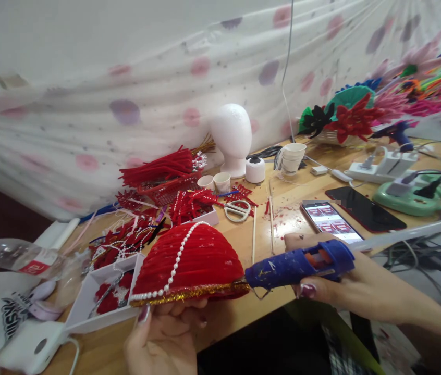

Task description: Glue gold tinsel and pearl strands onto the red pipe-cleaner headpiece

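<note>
A red ribbed dome-shaped cap [200,255] is held up by my left hand [166,333], thumb at its left rim and fingers underneath. Gold tinsel trim [193,296] runs along the rim. A string of white pearls [174,265] crosses the cap from the top down to the left rim. My right hand [345,286] is wrapped round a blue glue gun [294,266], with a long glue stick [416,232] out of its back. The gun's nozzle meets the gold trim at the cap's right side.
Behind the cap stand a white foam head [233,135], paper cups [222,182], scissors [237,210] and a red basket [169,188]. A white box [87,302] and bottle [21,255] lie left. Phones [365,208], power strips [408,198] and another glue gun [396,134] are right.
</note>
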Demonstrator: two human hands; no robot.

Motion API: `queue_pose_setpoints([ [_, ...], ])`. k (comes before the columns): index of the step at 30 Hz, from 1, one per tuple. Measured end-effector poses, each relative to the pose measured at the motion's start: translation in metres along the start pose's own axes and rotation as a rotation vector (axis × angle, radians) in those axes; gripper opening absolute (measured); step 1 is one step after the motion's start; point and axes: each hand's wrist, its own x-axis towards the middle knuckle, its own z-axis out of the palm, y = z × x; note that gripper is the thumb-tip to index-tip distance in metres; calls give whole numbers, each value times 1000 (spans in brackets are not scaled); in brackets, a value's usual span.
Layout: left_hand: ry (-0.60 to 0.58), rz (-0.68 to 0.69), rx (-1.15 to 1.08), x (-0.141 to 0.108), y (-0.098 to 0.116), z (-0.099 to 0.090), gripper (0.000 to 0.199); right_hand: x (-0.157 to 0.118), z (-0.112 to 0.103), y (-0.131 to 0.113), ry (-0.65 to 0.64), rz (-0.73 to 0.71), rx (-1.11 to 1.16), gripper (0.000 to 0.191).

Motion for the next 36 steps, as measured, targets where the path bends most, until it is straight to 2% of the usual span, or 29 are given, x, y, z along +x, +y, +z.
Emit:
queue_pose_setpoints([
  [9,-33,-18,16,2,4,-1,23,9,8,-6,-58,-78,-51,36],
  [16,-24,29,-29,11,0,-16,18,3,4,-1,-31,-14,-28,38],
  [22,-11,8,33,18,1,-29,23,0,4,3,-1,-22,-23,31],
  [27,27,-75,-5,22,4,-30,22,-1,4,9,-23,9,-42,38],
  [31,52,-162,8,26,7,-31,29,-1,5,14,-25,22,-17,43],
  [36,10,-76,-23,28,7,-39,21,-1,4,17,-51,63,-39,46],
])
